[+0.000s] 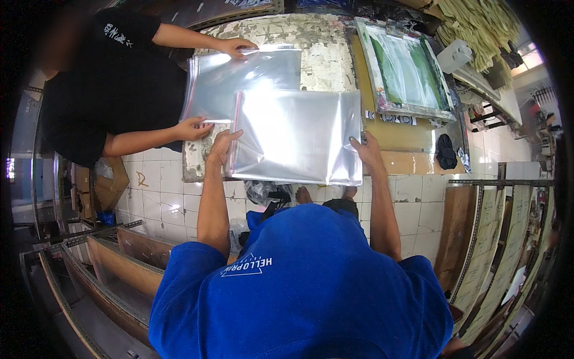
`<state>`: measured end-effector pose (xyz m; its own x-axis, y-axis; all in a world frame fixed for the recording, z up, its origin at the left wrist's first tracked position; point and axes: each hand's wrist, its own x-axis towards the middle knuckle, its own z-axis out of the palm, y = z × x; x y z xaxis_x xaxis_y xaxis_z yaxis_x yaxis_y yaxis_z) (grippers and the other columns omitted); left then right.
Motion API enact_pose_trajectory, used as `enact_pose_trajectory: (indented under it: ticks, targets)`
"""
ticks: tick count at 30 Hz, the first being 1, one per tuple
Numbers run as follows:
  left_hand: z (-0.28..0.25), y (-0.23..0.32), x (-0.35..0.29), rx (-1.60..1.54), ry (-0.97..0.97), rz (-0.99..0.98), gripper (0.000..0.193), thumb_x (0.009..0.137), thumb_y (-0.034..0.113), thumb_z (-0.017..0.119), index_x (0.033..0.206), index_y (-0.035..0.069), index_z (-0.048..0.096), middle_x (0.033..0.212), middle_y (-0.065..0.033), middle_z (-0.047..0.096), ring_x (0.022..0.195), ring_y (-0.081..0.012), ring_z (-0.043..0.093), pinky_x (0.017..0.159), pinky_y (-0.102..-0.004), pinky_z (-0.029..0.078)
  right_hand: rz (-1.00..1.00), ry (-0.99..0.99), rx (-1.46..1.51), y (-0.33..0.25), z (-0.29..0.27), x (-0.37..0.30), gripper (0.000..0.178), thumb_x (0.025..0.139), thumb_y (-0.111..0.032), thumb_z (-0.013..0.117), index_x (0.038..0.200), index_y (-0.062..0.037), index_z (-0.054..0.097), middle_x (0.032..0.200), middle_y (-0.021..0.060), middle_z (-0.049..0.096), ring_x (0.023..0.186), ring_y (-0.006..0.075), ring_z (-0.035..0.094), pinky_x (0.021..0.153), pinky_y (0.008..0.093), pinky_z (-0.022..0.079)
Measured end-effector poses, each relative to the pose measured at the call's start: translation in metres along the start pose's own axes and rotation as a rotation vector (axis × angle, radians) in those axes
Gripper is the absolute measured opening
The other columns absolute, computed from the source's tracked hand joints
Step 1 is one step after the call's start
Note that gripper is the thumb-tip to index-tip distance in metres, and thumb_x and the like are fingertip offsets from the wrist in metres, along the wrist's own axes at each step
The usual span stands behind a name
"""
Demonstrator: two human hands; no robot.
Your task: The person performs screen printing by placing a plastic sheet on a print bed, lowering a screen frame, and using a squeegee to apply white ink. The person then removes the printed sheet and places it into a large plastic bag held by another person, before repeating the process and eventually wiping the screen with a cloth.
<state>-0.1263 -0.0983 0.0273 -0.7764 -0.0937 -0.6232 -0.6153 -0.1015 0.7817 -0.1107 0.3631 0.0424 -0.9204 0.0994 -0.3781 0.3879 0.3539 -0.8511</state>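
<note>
A stack of clear plastic bags [293, 137] stretches between my two hands over the near edge of the worktable. My left hand [222, 146] grips its left edge, thumb on top. At the opposite edge, my right hand [369, 152] is closed on the stack, its fingers mostly hidden underneath. Light glares off the shiny plastic. Behind and to the left lies a second stack of clear plastic bags [209, 78], partly overlapped by mine. A co-worker in a black shirt holds that one, with one hand [238, 48] at its far edge and the other [192, 128] at its near corner.
On the worktable [329, 60], a printing screen frame [412, 66] with green and white areas sits at the right. A small black object [446, 152] lies below it. Wooden-board racks [107, 257] stand at left, and another rack [496, 239] at right. Tiled floor [155, 197] shows beneath.
</note>
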Motion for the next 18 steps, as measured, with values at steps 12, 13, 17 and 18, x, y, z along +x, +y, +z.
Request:
enact_pose_trajectory:
  ticks: [12, 13, 17, 18]
  targets:
    - [0.031, 0.017, -0.033, 0.236, 0.107, 0.507, 0.031, 0.089, 0.01, 0.072, 0.116, -0.002, 0.064, 0.096, -0.0043, 0.069, 0.081, -0.011, 0.063, 0.073, -0.0255, 0.05, -0.389, 0.23, -0.079, -0.062, 0.014, -0.027, 0.028, 0.088, -0.004, 0.062, 0.116, 0.0025, 0.058, 0.099, 0.0269, 0.067, 0.097, 0.0425, 0.066, 0.084, 0.0457, 0.05]
    - [0.037, 0.023, -0.043, 0.227, 0.146, 0.582, 0.03, 0.089, 0.011, 0.072, 0.115, -0.002, 0.064, 0.095, -0.0038, 0.069, 0.082, -0.0107, 0.063, 0.073, -0.0253, 0.05, -0.427, 0.273, -0.041, -0.069, 0.015, -0.034, 0.029, 0.089, -0.004, 0.061, 0.116, 0.0025, 0.058, 0.098, 0.0259, 0.067, 0.095, 0.0413, 0.066, 0.084, 0.0453, 0.05]
    - [0.067, 0.046, -0.08, 0.185, 0.303, 0.76, 0.03, 0.092, 0.019, 0.072, 0.112, -0.003, 0.067, 0.098, -0.0081, 0.071, 0.088, -0.0133, 0.063, 0.078, -0.0275, 0.05, -0.554, 0.429, 0.1, -0.079, 0.021, -0.042, 0.03, 0.092, -0.008, 0.059, 0.12, 0.003, 0.054, 0.098, 0.0227, 0.067, 0.093, 0.036, 0.066, 0.085, 0.044, 0.049]
    - [0.071, 0.042, -0.084, 0.15, 0.352, 0.748, 0.03, 0.091, 0.02, 0.073, 0.109, -0.003, 0.069, 0.095, -0.0088, 0.071, 0.087, -0.0136, 0.064, 0.079, -0.0284, 0.051, -0.577, 0.452, 0.132, -0.079, 0.025, -0.042, 0.03, 0.093, -0.009, 0.059, 0.121, 0.0033, 0.054, 0.1, 0.022, 0.067, 0.094, 0.0345, 0.065, 0.087, 0.0437, 0.049]
